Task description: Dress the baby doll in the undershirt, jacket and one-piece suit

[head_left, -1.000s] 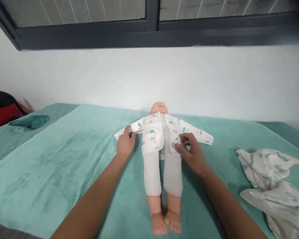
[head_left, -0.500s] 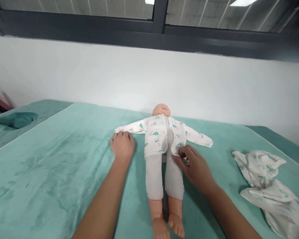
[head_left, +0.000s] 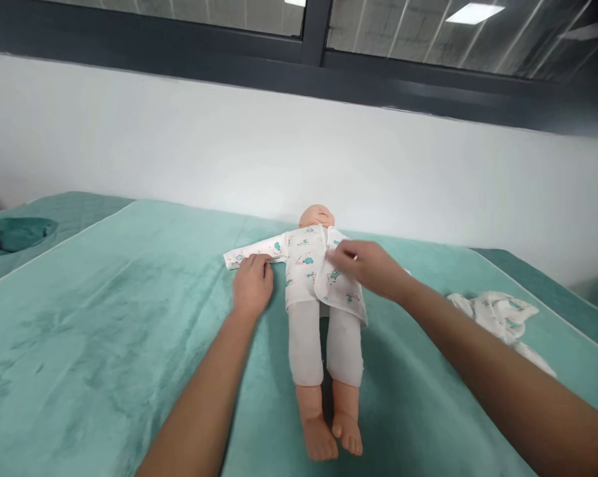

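Observation:
A baby doll (head_left: 323, 344) lies on its back on a teal towel (head_left: 105, 331), head toward the wall. It wears a white printed shirt (head_left: 303, 265) and pale grey leggings. My left hand (head_left: 252, 288) rests palm down beside the doll, its fingers lying on the shirt's left sleeve. My right hand (head_left: 368, 265) reaches across the doll's chest and pinches the right front panel of the shirt, which lies folded over the doll's middle.
A crumpled white printed garment (head_left: 500, 321) lies on the towel to the right, partly behind my forearm. A bunched teal cloth (head_left: 15, 233) sits at far left. A white wall and dark window frame run behind the bed.
My right hand has moved up from the shirt's lower hem to the chest, drawing the right panel across the doll's front. My left hand stays by the sleeve.

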`<state>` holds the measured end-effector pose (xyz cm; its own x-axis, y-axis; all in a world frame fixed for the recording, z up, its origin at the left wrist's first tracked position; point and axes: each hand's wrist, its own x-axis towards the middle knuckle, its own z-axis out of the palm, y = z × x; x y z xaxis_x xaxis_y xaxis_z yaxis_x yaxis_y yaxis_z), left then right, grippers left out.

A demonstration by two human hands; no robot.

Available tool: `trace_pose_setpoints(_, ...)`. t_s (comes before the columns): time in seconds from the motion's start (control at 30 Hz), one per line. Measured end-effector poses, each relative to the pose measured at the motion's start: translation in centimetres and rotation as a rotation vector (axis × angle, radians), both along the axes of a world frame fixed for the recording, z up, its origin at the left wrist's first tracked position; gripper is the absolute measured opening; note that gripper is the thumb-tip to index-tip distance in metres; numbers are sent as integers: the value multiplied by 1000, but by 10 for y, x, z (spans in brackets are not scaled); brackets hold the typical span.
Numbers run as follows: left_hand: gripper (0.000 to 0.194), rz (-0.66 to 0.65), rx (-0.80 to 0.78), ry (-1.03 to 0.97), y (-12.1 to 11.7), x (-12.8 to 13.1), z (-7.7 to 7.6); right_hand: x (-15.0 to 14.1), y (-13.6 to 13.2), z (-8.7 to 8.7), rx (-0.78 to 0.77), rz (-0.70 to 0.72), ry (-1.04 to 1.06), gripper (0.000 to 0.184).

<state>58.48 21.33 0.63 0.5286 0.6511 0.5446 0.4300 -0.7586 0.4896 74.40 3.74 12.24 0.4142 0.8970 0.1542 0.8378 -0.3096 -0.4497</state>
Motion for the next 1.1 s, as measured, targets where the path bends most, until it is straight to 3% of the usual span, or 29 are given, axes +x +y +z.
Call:
trace_pose_setpoints(0.07,24,-35,-40,-15,-1,1,0,18,19,-1,14,-215,-60,44)
trace_pose_setpoints(0.13,24,-98,-93,-39,-4,2,1,34,39,-5,-79,-303,-108,44)
trace_pose_setpoints(0.23,22,-246,-230,-52,-9,3,5,51,65,-10,-191,-279,-154,36)
trace_pose_setpoints(0.33,23,-323,-376,-48,-14,5,11,62,79,-8,-201,-225,-168,28)
trace_pose_setpoints(0.53,31,-369,-467,-61,-18,3,17,72,95,2,-67,-182,-156,21)
trace_pose_setpoints(0.67,29,-403,-465,-94,-18,1,15,64,99,-6,15,-137,-116,23)
trace_pose_setpoints(0.77,24,-433,-412,-146,-22,4,15,52,88,-16,109,-127,-55,25)
trace_pose_setpoints(0.9,32,-507,-165,-199,-36,8,23,28,48,-36,361,-138,116,34)
trace_pose_setpoints(0.97,38,-562,-83,-173,-43,8,29,12,20,-50,434,-76,80,39)
trace_pose_setpoints(1.1,35,-607,-72,-94,-56,5,35,-10,-32,-80,460,97,-133,47)
